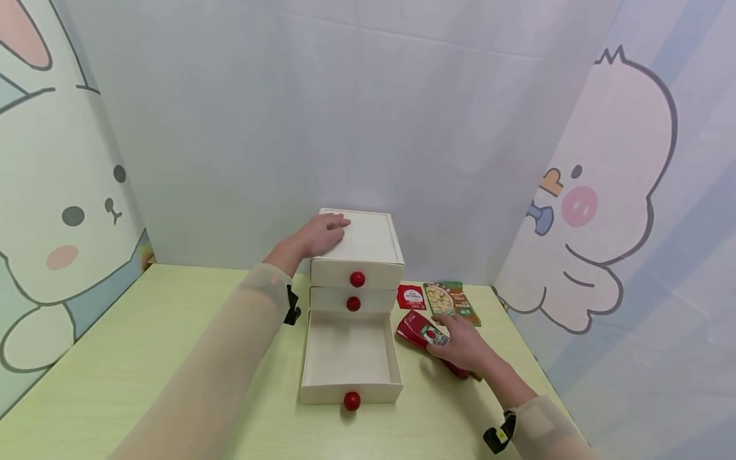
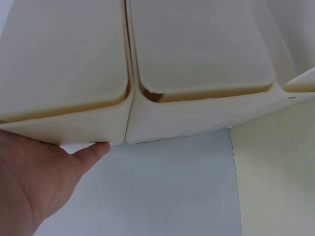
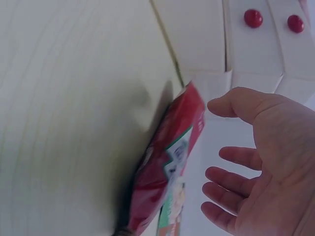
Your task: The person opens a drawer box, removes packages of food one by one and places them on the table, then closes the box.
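Observation:
A white cabinet [image 1: 368,233] with three stacked drawers and red round knobs stands at the middle of the table. Its bottom drawer [image 1: 352,358] is pulled out, and bare floor shows inside. On the cabinet's top, near the left edge, rests my left hand [image 1: 319,236]; in the left wrist view its thumb [image 2: 92,154] lies along the cabinet's edge. My right hand [image 1: 464,345], fingers spread, hovers over a red food packet [image 1: 415,327] on the table right of the drawer. The right wrist view shows a gap between those fingers and the packet.
Behind the red packet lie a small red sachet [image 1: 411,297] and a green-and-brown packet [image 1: 460,300] with a food picture. Curtains with cartoon animals close off the back and sides of the pale yellow table [image 1: 121,351].

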